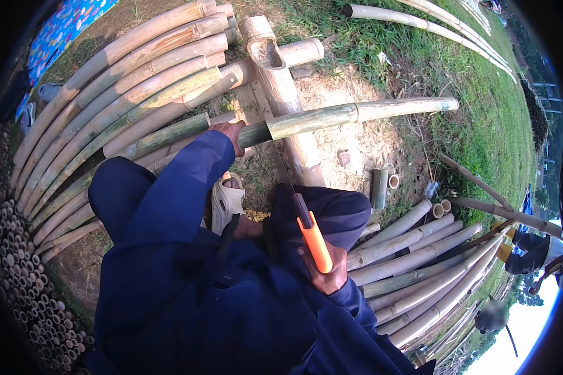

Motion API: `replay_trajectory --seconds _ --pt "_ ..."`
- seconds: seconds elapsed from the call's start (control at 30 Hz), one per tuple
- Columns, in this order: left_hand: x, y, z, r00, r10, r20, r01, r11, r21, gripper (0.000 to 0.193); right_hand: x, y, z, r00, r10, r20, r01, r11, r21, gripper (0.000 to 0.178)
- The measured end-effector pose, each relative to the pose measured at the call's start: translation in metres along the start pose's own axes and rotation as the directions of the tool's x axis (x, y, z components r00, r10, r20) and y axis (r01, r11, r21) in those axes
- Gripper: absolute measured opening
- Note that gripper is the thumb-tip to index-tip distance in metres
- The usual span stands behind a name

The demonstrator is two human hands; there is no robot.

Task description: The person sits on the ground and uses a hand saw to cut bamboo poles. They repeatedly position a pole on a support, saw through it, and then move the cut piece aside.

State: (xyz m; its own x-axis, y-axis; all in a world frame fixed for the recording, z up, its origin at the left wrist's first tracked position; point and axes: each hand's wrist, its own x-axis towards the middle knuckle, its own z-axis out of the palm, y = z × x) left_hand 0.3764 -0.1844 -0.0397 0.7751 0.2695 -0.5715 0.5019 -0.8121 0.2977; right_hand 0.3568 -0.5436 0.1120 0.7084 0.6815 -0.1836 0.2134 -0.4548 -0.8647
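Observation:
My left hand is closed round a greenish bamboo pole, which stretches out to the right from it. The pole lies across a thick notched bamboo log. In my right hand is the orange handle of a hand saw. Its thin blade runs forward from my knee to the pole, meeting it just right of my left hand. A dark line crosses the pole there; how deep the blade sits in it cannot be made out. My sleeve hides what lies left of the left hand.
Long bamboo poles are stacked on the left, and more poles lie at the right. Cut bamboo tubes are piled at lower left. Short offcuts lie right of my knee. A person is at far right.

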Motion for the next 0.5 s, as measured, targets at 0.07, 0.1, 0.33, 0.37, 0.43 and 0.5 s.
replay_trajectory --seconds 0.07,0.1,0.33,0.37,0.43,0.5 --pt "0.001 -0.005 0.001 1.000 -0.010 -0.007 0.010 0.999 -0.035 0.069 0.000 0.007 -0.006 0.996 0.080 0.034 -0.081 0.996 0.027 0.033" --pt "0.003 -0.006 -0.002 1.000 0.003 -0.018 -0.004 0.999 -0.052 0.069 0.005 0.012 -0.004 0.984 0.167 0.059 -0.169 0.985 0.038 0.032" --pt "0.013 -0.021 -0.007 0.989 0.023 -0.147 -0.027 0.999 -0.029 0.069 0.052 0.006 0.032 0.997 0.073 -0.021 -0.070 0.990 0.122 0.018" --pt "0.014 -0.026 -0.008 0.990 0.006 -0.142 -0.010 1.000 -0.029 0.070 0.030 -0.002 0.015 0.983 0.179 0.046 -0.184 0.976 0.119 0.022" --pt "0.024 -0.033 -0.017 0.991 -0.017 -0.132 0.014 1.000 -0.022 0.072 0.002 0.001 -0.003 0.998 0.059 0.014 -0.058 0.998 -0.039 0.027" --pt "0.030 -0.034 -0.014 0.988 -0.002 -0.155 -0.002 1.000 -0.021 0.069 0.030 0.004 0.001 0.999 -0.035 -0.022 0.035 0.999 -0.020 0.025"
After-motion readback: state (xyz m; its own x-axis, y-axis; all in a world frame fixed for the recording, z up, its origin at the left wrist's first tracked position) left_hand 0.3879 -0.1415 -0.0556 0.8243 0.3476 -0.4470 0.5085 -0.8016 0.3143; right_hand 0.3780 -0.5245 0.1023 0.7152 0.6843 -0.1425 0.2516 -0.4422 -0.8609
